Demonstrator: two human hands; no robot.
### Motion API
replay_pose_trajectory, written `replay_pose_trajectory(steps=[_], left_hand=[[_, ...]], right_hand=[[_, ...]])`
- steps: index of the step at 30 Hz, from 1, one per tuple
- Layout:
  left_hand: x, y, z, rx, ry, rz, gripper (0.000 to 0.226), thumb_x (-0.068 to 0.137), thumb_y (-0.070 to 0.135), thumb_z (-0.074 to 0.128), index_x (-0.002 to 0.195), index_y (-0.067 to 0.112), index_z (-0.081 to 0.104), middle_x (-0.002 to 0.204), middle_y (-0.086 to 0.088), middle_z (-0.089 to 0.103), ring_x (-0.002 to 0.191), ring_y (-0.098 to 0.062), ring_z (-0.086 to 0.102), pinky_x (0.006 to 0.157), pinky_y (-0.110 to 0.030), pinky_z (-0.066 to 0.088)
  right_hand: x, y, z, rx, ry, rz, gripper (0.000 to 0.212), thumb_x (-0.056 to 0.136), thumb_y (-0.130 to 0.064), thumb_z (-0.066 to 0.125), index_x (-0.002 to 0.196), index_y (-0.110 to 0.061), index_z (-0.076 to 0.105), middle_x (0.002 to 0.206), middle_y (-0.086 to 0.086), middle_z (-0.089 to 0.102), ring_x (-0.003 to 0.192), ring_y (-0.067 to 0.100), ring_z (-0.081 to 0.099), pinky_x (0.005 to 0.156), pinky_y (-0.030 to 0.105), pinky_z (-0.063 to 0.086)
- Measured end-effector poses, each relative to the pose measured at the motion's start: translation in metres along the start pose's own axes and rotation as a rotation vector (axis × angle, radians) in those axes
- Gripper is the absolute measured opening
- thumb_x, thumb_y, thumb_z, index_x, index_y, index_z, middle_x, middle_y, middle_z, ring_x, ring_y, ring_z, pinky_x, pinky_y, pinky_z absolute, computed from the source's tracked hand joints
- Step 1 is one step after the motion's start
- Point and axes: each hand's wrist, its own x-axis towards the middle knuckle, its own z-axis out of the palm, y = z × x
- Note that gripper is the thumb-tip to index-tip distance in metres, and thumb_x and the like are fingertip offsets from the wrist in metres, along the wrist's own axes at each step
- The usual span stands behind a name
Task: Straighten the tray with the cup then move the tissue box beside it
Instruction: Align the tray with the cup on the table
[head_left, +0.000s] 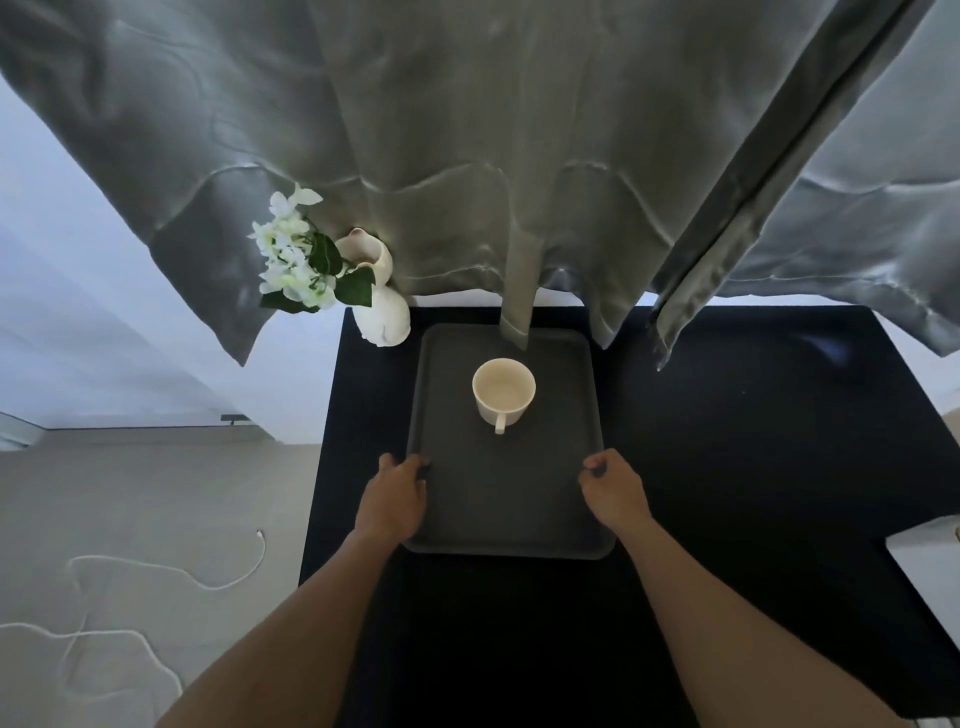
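Grey tray (504, 499), on black table (727, 441), bears upright white cup (503, 391). Left hand (393, 498) grips its left rim; right hand (614, 488) grips its right rim.

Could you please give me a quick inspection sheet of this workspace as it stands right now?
Surface: black table, dark and glossy.
Job's things: grey tray lying square to the table edge; white cup upright on it, handle toward the person; white box corner at right edge, likely the tissue box.
Clutter: white vase with white flowers, far left corner.
Grippers: left hand and right hand grip the tray's side rims.
Cables: white cord on the floor, left.
Surroundings: grey curtain hanging over the tray's far edge.
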Motion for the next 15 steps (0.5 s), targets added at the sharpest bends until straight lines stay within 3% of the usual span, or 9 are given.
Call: replay_pose_trajectory(steps=[7, 15], left_hand=[[0.017, 0.004, -0.004, -0.023, 0.004, 0.017, 0.037, 0.101, 0.021, 0.045, 0.137, 0.018, 0.052, 0.131, -0.015, 0.044, 0.107, -0.037, 0.06, 0.096, -0.044, 0.052], [0.032, 0.006, -0.008, -0.022, 0.035, 0.018, 0.037, 0.1, 0.02, 0.045, 0.136, 0.018, 0.054, 0.129, -0.015, 0.046, 0.104, -0.038, 0.061, 0.093, -0.043, 0.05]], right_hand=[[0.02, -0.019, -0.004, 0.053, 0.011, 0.001, 0.015, 0.093, -0.019, 0.05, 0.106, -0.015, 0.055, 0.104, 0.004, 0.056, 0.093, 0.019, 0.053, 0.079, 0.033, 0.04], [0.037, -0.034, -0.004, 0.032, -0.026, 0.016, 0.021, 0.094, -0.024, 0.051, 0.112, -0.015, 0.058, 0.108, 0.005, 0.059, 0.096, 0.02, 0.056, 0.084, 0.035, 0.044]])
